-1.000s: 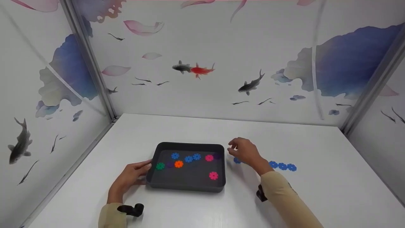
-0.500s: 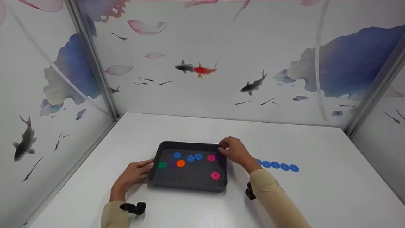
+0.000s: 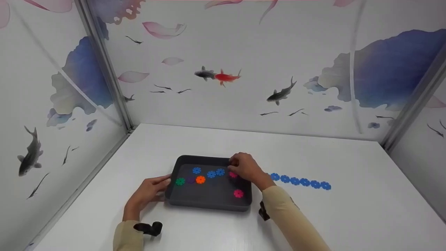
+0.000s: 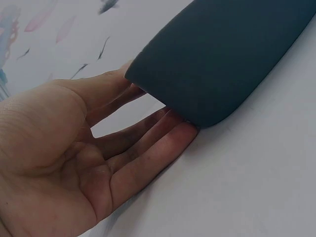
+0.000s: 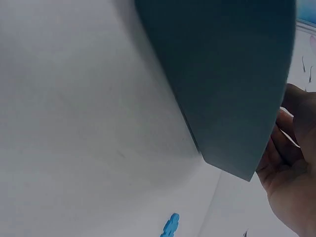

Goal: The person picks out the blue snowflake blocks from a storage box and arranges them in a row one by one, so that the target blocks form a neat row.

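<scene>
A dark grey tray (image 3: 209, 202) holds flower-shaped plastic discs: several blue ones, including a blue disc (image 3: 197, 170), a green disc (image 3: 180, 181), a purple disc (image 3: 191, 180), an orange disc (image 3: 200, 179) and two pink ones. My left hand (image 3: 150, 191) rests its extended fingers against the tray's left side, with a digit at the rim in the left wrist view. My right hand (image 3: 246, 168) reaches over the right rim, thumb and forefinger apart above the partly covered pink disc (image 3: 233, 175). In the right wrist view, the tray wall (image 5: 227, 84) hides its fingertips.
Right of the tray, a row of blue discs (image 3: 295, 181) lies on the white table (image 3: 348, 216), its left end behind my right wrist. The other pink disc (image 3: 238, 193) lies near the tray's front right. Printed panels (image 3: 223, 108) enclose the table's back and sides.
My right hand has moved left from the blue row's end, over the rim and into the tray, uncovering more of the row. My left hand stays at the tray's side.
</scene>
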Action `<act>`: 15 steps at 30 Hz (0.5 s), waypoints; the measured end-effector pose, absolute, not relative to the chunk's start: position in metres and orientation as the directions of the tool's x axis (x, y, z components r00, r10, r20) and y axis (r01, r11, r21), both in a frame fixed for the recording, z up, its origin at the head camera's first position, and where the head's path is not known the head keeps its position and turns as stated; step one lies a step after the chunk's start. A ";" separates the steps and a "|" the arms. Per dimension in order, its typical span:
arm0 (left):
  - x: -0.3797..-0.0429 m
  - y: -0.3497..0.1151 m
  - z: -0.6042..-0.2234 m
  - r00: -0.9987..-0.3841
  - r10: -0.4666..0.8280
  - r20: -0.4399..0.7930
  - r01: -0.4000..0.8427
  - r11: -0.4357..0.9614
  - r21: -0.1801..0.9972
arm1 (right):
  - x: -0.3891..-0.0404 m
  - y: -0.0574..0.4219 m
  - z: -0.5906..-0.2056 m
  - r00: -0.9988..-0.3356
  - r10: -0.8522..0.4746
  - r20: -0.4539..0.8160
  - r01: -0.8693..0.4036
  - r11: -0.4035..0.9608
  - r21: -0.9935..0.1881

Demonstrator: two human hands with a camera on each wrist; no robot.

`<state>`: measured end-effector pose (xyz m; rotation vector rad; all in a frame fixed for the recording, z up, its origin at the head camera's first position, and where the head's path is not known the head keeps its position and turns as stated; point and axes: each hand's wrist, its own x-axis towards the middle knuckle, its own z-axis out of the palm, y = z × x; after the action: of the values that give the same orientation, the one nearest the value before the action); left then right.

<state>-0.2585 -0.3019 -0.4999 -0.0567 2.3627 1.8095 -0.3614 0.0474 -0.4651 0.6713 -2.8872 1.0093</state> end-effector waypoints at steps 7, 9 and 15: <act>-0.259 -0.301 -0.500 -0.986 0.059 -0.157 -0.136 0.268 0.954 | -0.360 0.032 -0.473 -0.893 -0.425 0.146 -0.427 0.700 -0.572; -0.259 -0.301 -0.500 -0.986 0.054 -0.155 -0.134 0.272 0.953 | -0.360 0.028 -0.476 -0.891 -0.424 0.164 -0.439 0.708 -0.553; -0.257 -0.300 -0.499 -0.987 0.039 -0.153 -0.136 0.279 0.951 | -0.358 0.018 -0.482 -0.907 -0.388 0.160 -0.412 0.745 -0.525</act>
<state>-0.2575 -0.3005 -0.4988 -0.0914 2.3917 1.8011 -0.3578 0.0179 -0.4819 0.6644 -2.8964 0.8868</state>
